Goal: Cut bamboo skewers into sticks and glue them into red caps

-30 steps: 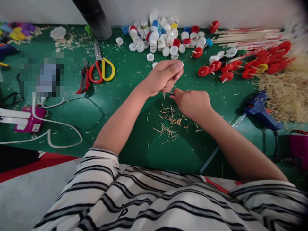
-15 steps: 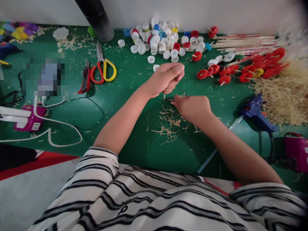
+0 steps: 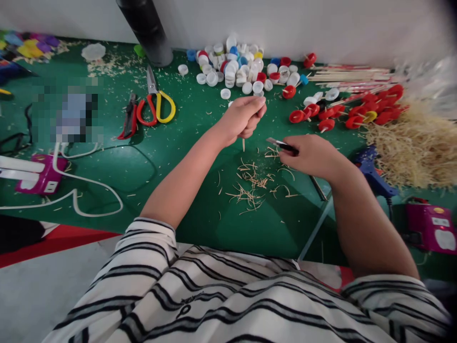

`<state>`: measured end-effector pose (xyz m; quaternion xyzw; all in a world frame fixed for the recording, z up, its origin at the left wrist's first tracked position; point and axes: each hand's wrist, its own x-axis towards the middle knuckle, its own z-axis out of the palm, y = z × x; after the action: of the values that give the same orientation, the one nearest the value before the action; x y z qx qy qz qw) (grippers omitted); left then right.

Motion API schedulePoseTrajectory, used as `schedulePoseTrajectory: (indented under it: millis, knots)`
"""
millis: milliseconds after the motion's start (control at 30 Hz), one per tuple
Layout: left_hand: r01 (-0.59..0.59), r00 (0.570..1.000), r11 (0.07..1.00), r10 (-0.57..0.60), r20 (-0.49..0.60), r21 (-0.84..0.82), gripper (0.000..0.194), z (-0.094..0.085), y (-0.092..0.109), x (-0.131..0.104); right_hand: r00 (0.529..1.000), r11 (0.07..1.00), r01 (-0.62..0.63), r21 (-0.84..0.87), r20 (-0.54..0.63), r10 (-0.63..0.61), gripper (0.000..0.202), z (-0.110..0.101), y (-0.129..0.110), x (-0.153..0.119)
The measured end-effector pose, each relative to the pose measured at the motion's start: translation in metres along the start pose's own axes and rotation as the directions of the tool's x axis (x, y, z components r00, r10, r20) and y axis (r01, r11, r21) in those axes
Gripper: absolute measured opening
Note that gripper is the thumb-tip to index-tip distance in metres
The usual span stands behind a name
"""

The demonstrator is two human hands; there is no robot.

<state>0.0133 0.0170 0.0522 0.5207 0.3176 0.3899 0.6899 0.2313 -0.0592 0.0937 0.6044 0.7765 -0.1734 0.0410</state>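
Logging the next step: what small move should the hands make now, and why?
Probably ease the right hand left until the knife meets the stick. The stick's end pokes out below the closed left hand, the blade is clear of it, and thin shavings lie beneath.

The left hand (image 3: 246, 119) is closed in a fist, its thumb laid across the top of the grip and its fingers curled in beneath. Behind that grip, the left wrist (image 3: 219, 135) looks nearly straight and the left forearm (image 3: 185, 176) slants back toward the body. Just beside the left grip, apart from it, the right hand (image 3: 307, 155) is closed with its back up; the right forearm (image 3: 371, 219) runs back from this grip, its wrist (image 3: 341, 169) bent.
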Motion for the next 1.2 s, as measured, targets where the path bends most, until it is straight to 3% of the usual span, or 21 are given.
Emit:
schedulePoseTrajectory:
  millis: [167, 267, 400, 500, 633, 733, 900, 1067, 1200]
  knots:
    - [0.027, 1.0, 0.998, -0.027, -0.012, -0.062, 0.055, 0.0, 0.0, 0.0, 0.989, 0.925, 0.13, 0.356, -0.117, -0.094, 0.005, -0.007, 0.017, -0.019]
    - [0.044, 0.999, 0.995, -0.046, -0.02, -0.093, 0.054, 0.002, 0.003, -0.001, 0.981, 0.855, 0.182, 0.485, -0.143, -0.128, 0.02, 0.005, 0.005, -0.044]
    - [0.044, 0.998, 0.997, -0.047, -0.045, -0.063, 0.054, 0.002, 0.005, -0.001, 0.928, 0.867, 0.366, 0.338, -0.201, -0.314, 0.03, 0.046, -0.043, -0.09]
    - [0.05, 0.996, 0.997, -0.055, -0.076, -0.064, 0.054, -0.001, 0.006, 0.0, 0.879, 0.87, 0.467, 0.158, -0.189, -0.438, 0.025, 0.081, -0.085, -0.119]
    - [0.074, 0.99, 0.993, -0.084, -0.11, -0.093, 0.054, -0.003, 0.006, 0.0, 0.847, 0.865, 0.499, -0.056, -0.177, -0.501, 0.022, 0.108, -0.114, -0.129]
    - [0.081, 0.987, 0.991, -0.095, -0.132, -0.107, 0.053, -0.003, 0.008, -0.001, 0.885, 0.904, 0.414, -0.109, -0.181, -0.428, 0.025, 0.101, -0.107, -0.112]
    - [0.091, 0.981, 0.971, -0.126, -0.147, -0.223, 0.049, -0.016, 0.015, -0.001, 0.968, 0.974, 0.165, -0.154, -0.163, -0.19, 0.022, 0.067, -0.059, -0.062]
    - [0.125, 0.964, 0.924, -0.199, -0.175, -0.362, 0.046, -0.042, 0.02, -0.003, 0.976, 0.989, 0.02, -0.144, -0.21, -0.05, 0.018, 0.049, -0.019, -0.026]
    - [0.132, 0.955, 0.908, -0.224, -0.194, -0.398, 0.042, -0.055, 0.02, -0.005, 0.969, 0.995, 0.007, -0.105, -0.245, -0.032, 0.018, 0.044, -0.021, -0.029]
